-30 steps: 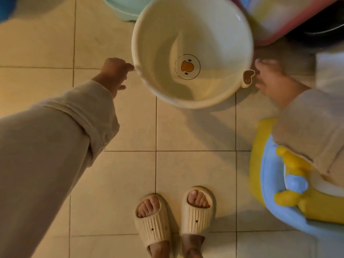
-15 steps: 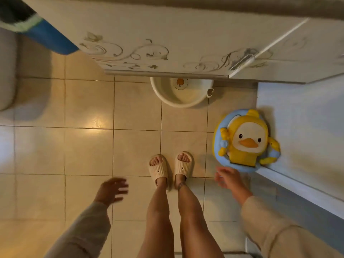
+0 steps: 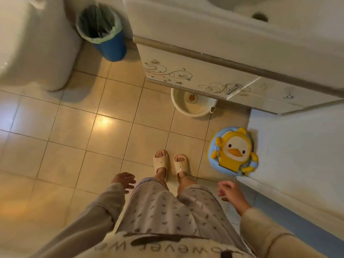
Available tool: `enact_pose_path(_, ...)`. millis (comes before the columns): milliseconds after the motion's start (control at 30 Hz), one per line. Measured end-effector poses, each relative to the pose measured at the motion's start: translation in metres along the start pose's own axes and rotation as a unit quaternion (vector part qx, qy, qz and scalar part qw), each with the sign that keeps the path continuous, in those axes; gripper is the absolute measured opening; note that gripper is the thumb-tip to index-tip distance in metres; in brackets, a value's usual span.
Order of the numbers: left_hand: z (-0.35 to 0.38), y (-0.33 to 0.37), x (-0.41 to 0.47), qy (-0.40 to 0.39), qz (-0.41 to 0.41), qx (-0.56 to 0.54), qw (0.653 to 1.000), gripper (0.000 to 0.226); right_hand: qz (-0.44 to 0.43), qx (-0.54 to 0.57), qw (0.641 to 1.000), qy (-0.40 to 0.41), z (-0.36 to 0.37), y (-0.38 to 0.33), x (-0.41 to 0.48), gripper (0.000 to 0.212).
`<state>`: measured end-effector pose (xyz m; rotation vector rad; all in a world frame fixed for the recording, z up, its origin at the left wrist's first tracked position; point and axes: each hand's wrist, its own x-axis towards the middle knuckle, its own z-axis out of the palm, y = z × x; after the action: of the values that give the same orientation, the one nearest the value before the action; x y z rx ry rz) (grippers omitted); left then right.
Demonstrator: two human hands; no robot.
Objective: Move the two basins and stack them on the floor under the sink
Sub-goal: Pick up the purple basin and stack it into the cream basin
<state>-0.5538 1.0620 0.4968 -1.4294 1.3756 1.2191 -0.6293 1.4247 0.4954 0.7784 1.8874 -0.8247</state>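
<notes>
basin [image 3: 193, 109] well beyond empty fingers [image 3: 128, 180]

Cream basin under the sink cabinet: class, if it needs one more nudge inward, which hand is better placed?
Right, probably. The cream basin sits ahead and right of the feet, the right hand's side; the left hand would cross over. Both hands are empty.

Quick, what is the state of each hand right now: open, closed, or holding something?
Left hand: open, fingers spread, holding nothing.
Right hand: open, fingers loosely curled, holding nothing.
</notes>
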Motion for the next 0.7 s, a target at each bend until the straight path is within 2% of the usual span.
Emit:
enact_pose_path(167,-0.01,0.019,-0.018,0.044,0.08,-0.108,0.99,0.009,-0.004,-0.053,0.998,-0.027,-0.023,-0.028,0.021,0.012)
enact_pose_path(300,-0.007,-0.004,-0.034,0.077,0.09,-0.202,0.972,0.013,-0.022,-0.125,0.991,-0.05,-0.036,-0.061,0.034,0.013)
enact_pose_path(433,0.02,-0.054,-0.04,0.091,0.044,-0.329,0.939,0.014,-0.076,-0.18,0.977,-0.084,-0.031,-0.105,0.041,0.011)
enact_pose_path(600,0.066,-0.118,-0.05,0.114,-0.045,-0.495,0.86,0.019,-0.142,-0.306,0.934,-0.115,0.014,-0.16,0.023,0.014)
enact_pose_path(700,0.089,-0.148,-0.052,0.129,-0.098,-0.546,0.822,0.023,-0.171,-0.352,0.906,-0.164,0.054,-0.189,0.001,0.016)
